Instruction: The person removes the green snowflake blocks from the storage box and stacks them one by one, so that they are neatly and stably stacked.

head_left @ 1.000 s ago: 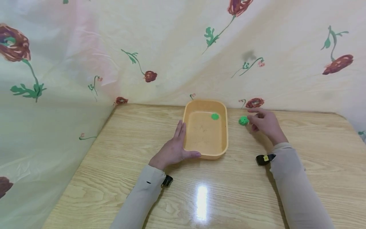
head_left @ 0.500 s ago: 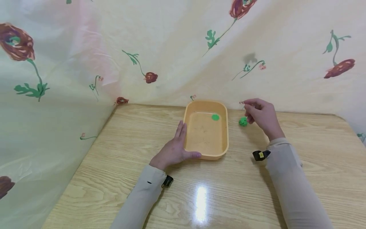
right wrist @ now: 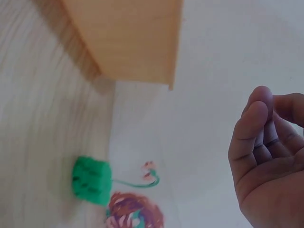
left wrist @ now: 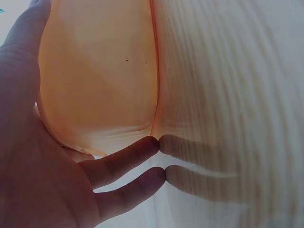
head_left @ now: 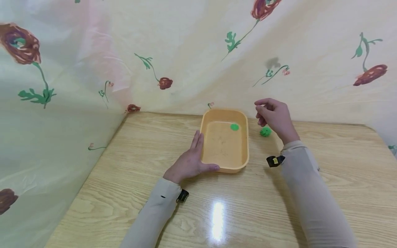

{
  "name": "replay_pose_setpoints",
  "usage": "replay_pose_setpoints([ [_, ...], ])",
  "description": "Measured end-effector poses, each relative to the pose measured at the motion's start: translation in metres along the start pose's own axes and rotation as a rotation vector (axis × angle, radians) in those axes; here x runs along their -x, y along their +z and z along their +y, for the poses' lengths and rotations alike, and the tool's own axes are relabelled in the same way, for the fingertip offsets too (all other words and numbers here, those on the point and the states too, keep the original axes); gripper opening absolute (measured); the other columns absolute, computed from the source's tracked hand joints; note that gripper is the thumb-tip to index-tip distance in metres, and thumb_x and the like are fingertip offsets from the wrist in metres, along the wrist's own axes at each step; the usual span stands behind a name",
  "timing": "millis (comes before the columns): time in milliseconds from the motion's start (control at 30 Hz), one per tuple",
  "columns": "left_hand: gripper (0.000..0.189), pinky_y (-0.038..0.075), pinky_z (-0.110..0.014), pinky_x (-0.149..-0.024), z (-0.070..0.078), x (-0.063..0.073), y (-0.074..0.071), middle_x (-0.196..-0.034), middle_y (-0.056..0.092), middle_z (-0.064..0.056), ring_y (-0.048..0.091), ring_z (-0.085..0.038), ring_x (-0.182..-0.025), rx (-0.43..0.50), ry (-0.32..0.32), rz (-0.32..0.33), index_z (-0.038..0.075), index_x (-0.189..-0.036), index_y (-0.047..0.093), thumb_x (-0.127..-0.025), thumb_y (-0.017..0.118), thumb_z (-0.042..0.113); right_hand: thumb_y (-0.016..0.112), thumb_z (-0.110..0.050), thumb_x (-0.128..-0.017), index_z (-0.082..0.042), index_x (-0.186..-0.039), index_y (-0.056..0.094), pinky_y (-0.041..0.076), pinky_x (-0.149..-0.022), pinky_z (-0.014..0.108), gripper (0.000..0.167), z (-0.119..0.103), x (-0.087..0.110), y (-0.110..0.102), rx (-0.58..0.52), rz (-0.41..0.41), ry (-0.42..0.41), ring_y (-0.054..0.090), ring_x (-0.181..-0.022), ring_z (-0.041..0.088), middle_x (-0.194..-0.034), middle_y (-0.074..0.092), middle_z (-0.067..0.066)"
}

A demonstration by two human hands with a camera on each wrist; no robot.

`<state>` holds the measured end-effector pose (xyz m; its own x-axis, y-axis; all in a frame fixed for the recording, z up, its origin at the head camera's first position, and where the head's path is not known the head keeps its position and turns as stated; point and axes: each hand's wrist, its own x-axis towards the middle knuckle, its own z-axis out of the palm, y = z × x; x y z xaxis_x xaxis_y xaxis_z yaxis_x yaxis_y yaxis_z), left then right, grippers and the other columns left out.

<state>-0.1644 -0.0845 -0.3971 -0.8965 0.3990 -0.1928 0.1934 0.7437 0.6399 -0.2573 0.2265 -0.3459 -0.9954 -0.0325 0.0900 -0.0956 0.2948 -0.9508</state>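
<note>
An orange rectangular tray [head_left: 220, 141] stands on the wooden table, with a flat green disc [head_left: 234, 127] at its far right. My left hand [head_left: 190, 164] rests against the tray's near left corner, fingers straight along the left side and thumb along the near edge. Its fingertips [left wrist: 152, 142] reach down beside the tray wall in the left wrist view. To the tray's right sits a small green lump [head_left: 265, 131] with dark spots. Above and beyond this lump is my right hand [head_left: 274, 115], raised, fingers curled, thumb near the index tip. Nothing shows between them.
A wood-grain table [head_left: 139, 144] spreads around the tray. A flowered plastic sheet [head_left: 186, 51] hangs right behind its far edge and along the left. Black bands [head_left: 183, 195] are worn at both wrists.
My right hand has lifted away from beside the green lump and moved up and left toward the tray. The left hand, tray and green lump have stayed in place.
</note>
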Motion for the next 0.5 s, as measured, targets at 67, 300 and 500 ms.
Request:
replay_pose_setpoints([
  [67,0.136,0.051,-0.038,-0.093,-0.001,0.000,0.000,-0.163,-0.029,0.008,0.051,-0.035,-0.130,-0.001,0.003,-0.002,0.014,-0.161,-0.012,-0.074,0.072,0.076,0.062,-0.024,-0.102,-0.001,-0.124,0.063,0.055,-0.057,0.030,0.032,-0.005,-0.002,0.004,0.016,-0.009,-0.002,0.062,-0.060,0.018,-0.079,0.065,0.008],
  [300,0.137,0.050,-0.038,-0.094,-0.002,0.001,-0.001,-0.163,-0.029,0.007,0.051,-0.035,-0.130,-0.005,0.006,-0.007,0.013,-0.161,-0.012,-0.073,0.072,0.077,0.061,-0.022,-0.102,-0.003,-0.122,0.065,0.056,-0.059,0.031,0.028,-0.022,-0.010,0.018,0.041,-0.049,-0.013,0.062,-0.061,0.019,-0.081,0.065,0.009],
  [500,0.137,0.049,-0.040,-0.098,-0.001,0.001,-0.001,-0.163,-0.028,0.008,0.049,-0.036,-0.132,-0.001,0.002,-0.004,0.013,-0.161,-0.011,-0.073,0.073,0.076,0.060,-0.021,-0.102,-0.002,-0.122,0.065,0.057,-0.059,0.031,0.028,-0.029,-0.018,0.030,0.044,-0.080,-0.021,0.063,-0.062,0.019,-0.082,0.066,0.011],
])
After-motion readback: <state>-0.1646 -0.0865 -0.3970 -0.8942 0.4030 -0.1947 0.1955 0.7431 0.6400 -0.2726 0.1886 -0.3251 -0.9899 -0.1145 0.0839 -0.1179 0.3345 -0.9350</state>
